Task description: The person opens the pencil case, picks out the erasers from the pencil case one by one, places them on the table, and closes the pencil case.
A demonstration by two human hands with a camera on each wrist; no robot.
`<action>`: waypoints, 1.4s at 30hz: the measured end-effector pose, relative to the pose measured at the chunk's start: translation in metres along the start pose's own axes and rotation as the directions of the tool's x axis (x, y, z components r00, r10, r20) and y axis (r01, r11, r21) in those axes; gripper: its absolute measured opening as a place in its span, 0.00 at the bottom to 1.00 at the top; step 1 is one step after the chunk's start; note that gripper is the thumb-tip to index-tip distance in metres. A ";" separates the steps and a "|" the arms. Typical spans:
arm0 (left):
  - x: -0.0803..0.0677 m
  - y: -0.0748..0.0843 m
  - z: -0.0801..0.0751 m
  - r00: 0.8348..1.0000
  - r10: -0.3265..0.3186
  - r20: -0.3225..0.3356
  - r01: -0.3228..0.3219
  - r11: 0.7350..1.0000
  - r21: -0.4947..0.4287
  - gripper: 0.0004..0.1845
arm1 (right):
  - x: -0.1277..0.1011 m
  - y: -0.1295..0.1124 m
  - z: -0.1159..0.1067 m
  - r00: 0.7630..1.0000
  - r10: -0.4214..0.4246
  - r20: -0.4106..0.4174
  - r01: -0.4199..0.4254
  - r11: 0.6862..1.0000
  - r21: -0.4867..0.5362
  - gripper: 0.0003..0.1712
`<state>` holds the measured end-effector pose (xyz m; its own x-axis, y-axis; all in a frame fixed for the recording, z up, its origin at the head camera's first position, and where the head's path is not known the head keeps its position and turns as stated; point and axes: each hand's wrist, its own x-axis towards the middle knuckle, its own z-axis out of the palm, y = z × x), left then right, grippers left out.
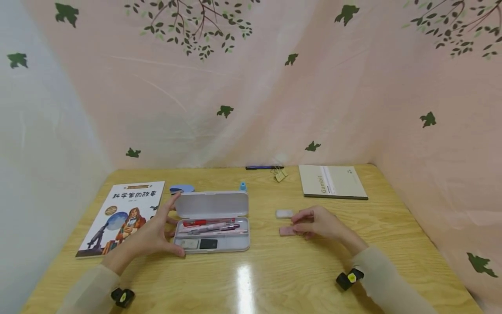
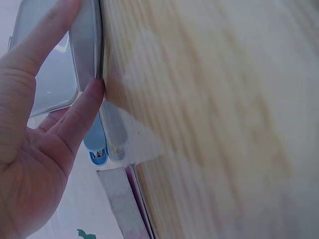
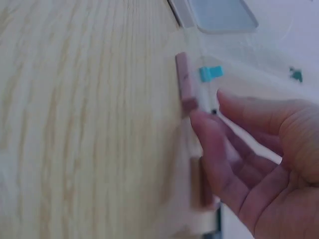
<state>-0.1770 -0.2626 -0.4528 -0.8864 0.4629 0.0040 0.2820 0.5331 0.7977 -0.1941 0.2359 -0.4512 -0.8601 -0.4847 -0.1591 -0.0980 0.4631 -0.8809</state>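
Observation:
A white pencil case [image 1: 212, 235] stands with its lid [image 1: 211, 205] raised; red and purple pens, a white eraser and a black eraser lie inside. My left hand [image 1: 150, 233] holds its left end, thumb at the front corner and fingers behind by the lid. In the left wrist view the fingertips press against the case's end wall [image 2: 84, 45]. To the right of the case, my right hand [image 1: 319, 223] is low over the table, fingertips at a pink eraser [image 1: 287, 231] and a white eraser [image 1: 284, 213]. A gap shows between its thumb and fingers in the right wrist view.
A picture book [image 1: 125, 213] lies beside the left forearm. Behind the case are a blue stapler [image 1: 182, 188] and a small blue bottle [image 1: 243, 186]. Farther back are a dark blue pen [image 1: 263, 167], a gold binder clip [image 1: 280, 175] and a notebook [image 1: 333, 181].

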 end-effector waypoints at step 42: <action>-0.001 -0.002 0.001 1.000 0.007 0.006 -0.007 1.000 -0.021 0.78 | 0.105 -0.128 0.194 0.957 -0.236 0.171 0.283 0.891 -0.354 0.15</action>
<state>-0.1764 -0.2635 -0.4546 -0.8822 0.4708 0.0060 0.2803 0.5150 0.8100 -0.1749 -0.0184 -0.4416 -0.7139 -0.6999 -0.0211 -0.5081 0.5386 -0.6721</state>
